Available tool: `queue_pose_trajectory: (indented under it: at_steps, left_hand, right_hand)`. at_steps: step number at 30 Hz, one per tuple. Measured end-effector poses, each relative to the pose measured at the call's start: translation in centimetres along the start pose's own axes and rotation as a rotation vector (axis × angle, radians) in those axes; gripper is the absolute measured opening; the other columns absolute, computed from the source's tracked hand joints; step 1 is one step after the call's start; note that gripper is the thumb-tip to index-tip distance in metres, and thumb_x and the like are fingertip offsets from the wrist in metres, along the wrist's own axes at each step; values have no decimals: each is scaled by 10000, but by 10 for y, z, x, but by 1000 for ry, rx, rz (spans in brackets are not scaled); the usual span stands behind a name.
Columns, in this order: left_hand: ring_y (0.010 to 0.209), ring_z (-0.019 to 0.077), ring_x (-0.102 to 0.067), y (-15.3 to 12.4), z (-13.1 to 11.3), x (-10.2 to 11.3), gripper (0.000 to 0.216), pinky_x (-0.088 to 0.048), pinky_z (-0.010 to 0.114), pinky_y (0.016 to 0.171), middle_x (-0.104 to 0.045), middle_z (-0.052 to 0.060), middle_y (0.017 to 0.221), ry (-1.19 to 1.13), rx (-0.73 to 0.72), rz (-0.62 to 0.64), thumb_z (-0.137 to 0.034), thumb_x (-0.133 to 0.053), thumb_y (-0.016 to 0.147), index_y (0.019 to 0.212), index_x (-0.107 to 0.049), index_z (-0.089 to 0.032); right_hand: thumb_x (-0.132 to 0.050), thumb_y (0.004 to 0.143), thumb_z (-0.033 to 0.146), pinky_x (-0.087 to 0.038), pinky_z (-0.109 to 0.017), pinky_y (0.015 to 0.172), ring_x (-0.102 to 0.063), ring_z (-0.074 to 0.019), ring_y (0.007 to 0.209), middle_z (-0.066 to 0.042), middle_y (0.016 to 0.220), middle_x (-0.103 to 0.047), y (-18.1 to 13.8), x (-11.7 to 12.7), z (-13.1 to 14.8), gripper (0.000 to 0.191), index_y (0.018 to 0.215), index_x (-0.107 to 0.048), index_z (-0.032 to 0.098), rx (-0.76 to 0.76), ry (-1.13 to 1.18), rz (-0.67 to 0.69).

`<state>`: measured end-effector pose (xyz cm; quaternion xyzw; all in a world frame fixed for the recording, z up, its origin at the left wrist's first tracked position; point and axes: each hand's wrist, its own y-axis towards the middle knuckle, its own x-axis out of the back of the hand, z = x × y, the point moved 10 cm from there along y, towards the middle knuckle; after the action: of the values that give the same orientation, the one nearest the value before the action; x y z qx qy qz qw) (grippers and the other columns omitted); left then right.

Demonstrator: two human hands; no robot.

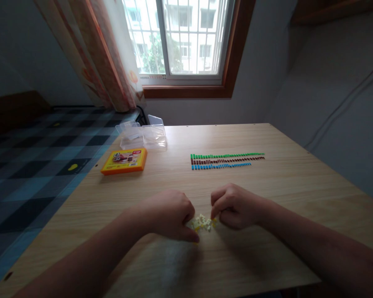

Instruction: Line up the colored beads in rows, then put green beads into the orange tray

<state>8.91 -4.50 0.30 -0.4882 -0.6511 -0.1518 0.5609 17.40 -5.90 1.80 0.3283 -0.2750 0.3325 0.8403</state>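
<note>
Both my hands rest on the wooden table [282, 186] near its front edge, with a small heap of pale yellow tiny bricks [202, 223] between them. My left hand [169, 213] is curled, its fingertips pressed into the left side of the heap. My right hand [234, 205] is also curled, pinching at the heap's right side. What exactly each hand grips is too small to make out. Farther back lie three neat rows of tiny bricks: green [226, 155], dark brown [227, 160] and blue [220, 166].
A yellow-orange box [124, 161] lies at the table's left, with a clear plastic container [143, 135] behind it. A checkered bed [34, 165] runs along the left. A window and curtain stand behind the table; a grey wall is on the right.
</note>
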Motion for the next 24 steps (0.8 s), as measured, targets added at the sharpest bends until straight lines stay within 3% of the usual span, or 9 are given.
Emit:
queue_pose_trajectory:
  at_steps: [4, 10, 19, 24]
  left_hand:
    - [463, 107, -345, 1, 4, 1, 370, -254, 277, 483, -499, -27, 516, -29, -23, -19, -459, -676, 806, 566, -585, -194]
    - [473, 102, -326, 2, 5, 2, 297, -259, 272, 486, -444, -47, 515, -42, -45, -20, -326, -677, 770, 547, -532, -193]
    - [466, 106, -319, 1, 6, 3, 237, -272, 285, 488, -398, -64, 503, -80, -56, -1, -213, -616, 709, 533, -457, -201]
    - [473, 110, -304, 2, 7, 3, 247, -266, 295, 493, -376, -66, 500, -100, -60, 2, -182, -606, 690, 522, -427, -203]
  right_hand:
    - [-472, 628, 40, -411, -211, 554, -558, -95, 592, -19, 724, -636, -3, 0, -4, 362, 795, -773, 151, -26, 65, 21]
    - [-520, 658, 60, -380, -191, 521, -513, -79, 566, -3, 715, -611, -4, -7, -1, 309, 822, -768, 142, -56, 127, 138]
    - [-530, 678, 57, -379, -196, 530, -513, -80, 567, 3, 702, -611, -6, -9, -1, 267, 794, -752, 151, -61, 55, 193]
    - [-525, 675, 67, -378, -204, 523, -525, -90, 564, 2, 698, -625, -6, 0, -6, 264, 785, -745, 163, -85, -48, 157]
